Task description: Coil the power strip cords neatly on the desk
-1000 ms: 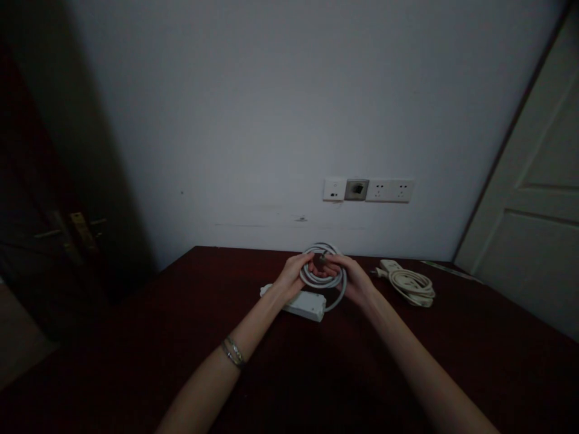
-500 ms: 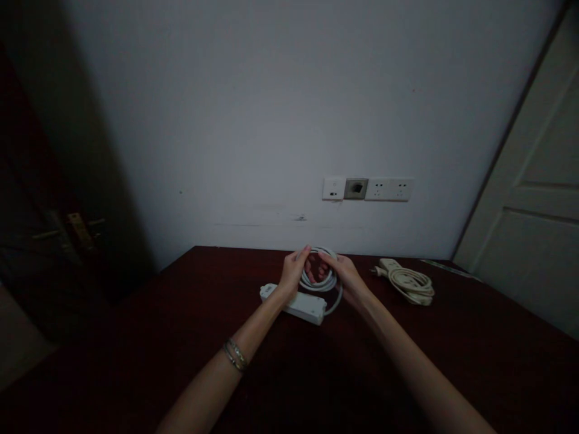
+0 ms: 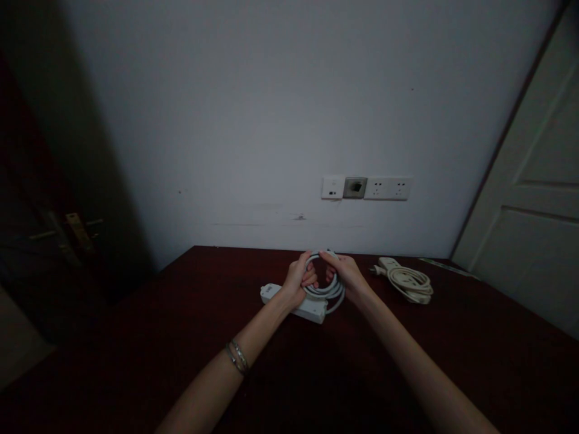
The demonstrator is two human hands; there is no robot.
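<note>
A coiled white cable point(image 3: 324, 293) stands up in a loop between my two hands. My left hand point(image 3: 299, 280) is closed around the loop's left side, its fingers curled through the middle. On the right side, my right hand point(image 3: 347, 274) grips the coil, with the thumb along the top and fingertips showing inside the ring. A white power strip point(image 3: 312, 310) lies on the table below the coil, joined to it by the cable at its right end. My left wrist and forearm cover part of the strip.
On the dark red table point(image 3: 203, 289), a second power strip point(image 3: 388, 263) lies to the right with its cream cable point(image 3: 411, 282) coiled on it. Wall sockets point(image 3: 386, 188) sit above the table's back edge. A white door point(image 3: 534, 199) stands at the right, a dark door with a handle point(image 3: 79, 229) at the left.
My left hand has shifted slightly right and its fingers have curled further round the coil. The cable's slack on the right now lies closer to the loop. The power strip stays put.
</note>
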